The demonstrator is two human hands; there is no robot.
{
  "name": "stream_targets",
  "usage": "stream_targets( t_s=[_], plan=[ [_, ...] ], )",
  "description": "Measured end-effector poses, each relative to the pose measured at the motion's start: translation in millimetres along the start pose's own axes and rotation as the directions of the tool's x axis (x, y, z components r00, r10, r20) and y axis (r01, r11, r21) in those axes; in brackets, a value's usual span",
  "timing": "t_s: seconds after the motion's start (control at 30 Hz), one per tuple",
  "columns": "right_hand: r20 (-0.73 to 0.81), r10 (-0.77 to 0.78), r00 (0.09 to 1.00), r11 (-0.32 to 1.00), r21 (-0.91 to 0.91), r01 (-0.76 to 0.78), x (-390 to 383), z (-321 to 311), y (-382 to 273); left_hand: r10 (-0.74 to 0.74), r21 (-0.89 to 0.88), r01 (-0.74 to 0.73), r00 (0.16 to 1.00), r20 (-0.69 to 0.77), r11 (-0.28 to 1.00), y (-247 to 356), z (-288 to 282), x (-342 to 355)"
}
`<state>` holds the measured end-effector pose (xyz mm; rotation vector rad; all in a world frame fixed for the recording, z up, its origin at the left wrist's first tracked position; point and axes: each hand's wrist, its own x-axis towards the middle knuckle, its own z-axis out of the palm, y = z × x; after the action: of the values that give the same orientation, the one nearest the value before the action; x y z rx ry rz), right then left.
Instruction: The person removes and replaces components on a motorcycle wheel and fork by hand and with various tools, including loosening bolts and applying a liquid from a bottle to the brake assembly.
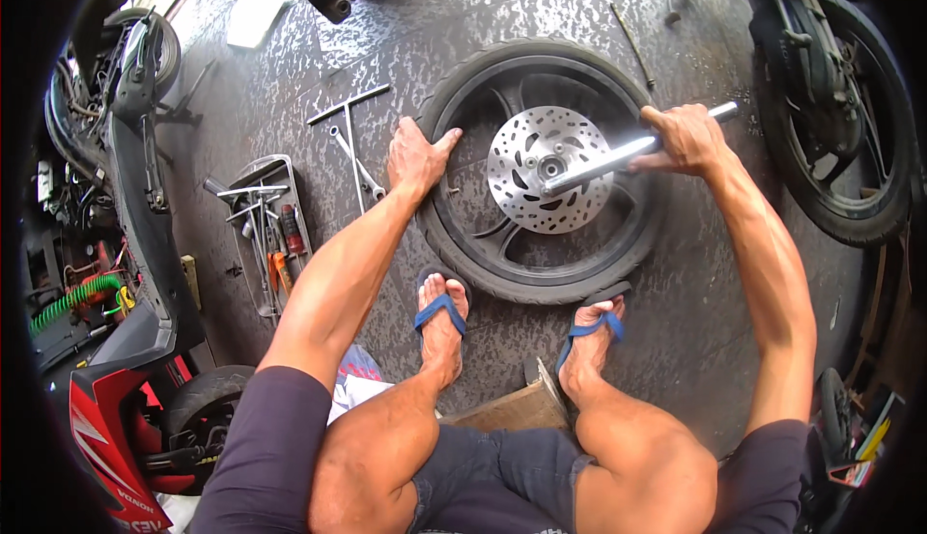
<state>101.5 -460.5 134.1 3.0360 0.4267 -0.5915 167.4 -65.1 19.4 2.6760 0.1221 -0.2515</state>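
A black motorcycle wheel (541,290) lies flat on the floor in front of my feet. Its silver drilled brake disc (527,208) faces up around the hub. My left hand (417,154) grips the tyre's left edge, with the thumb over its top. My right hand (684,140) is closed around a long silver metal bar (603,162) above the wheel's right side. One end of this bar reaches the disc beside the hub; whether it sits on a bolt I cannot tell. The other end sticks out past my fingers.
A T-handle wrench (349,124) and a combination wrench (355,163) lie left of the wheel. Nearby, a tray (298,186) holds several tools. A thin rod (632,46) lies beyond the wheel. Motorcycles stand at both sides, one with a front wheel (850,210) at right.
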Motion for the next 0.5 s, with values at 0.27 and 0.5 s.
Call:
stream_targets(
  t_s=[0.27,0.5],
  plan=[
    [-0.096,0.574,0.813,0.806,0.24,-0.541,-102.4,63.9,-86.0,0.01,-0.036,-0.011,1.0,-0.019,0.999,-6.2,-1.6,-3.6],
    [-0.062,0.745,0.664,0.626,0.406,-0.666,-116.8,35.1,-115.3,0.063,-0.071,-0.066,0.997,-0.049,0.995,-1.3,-1.6,-6.5]
  ],
)
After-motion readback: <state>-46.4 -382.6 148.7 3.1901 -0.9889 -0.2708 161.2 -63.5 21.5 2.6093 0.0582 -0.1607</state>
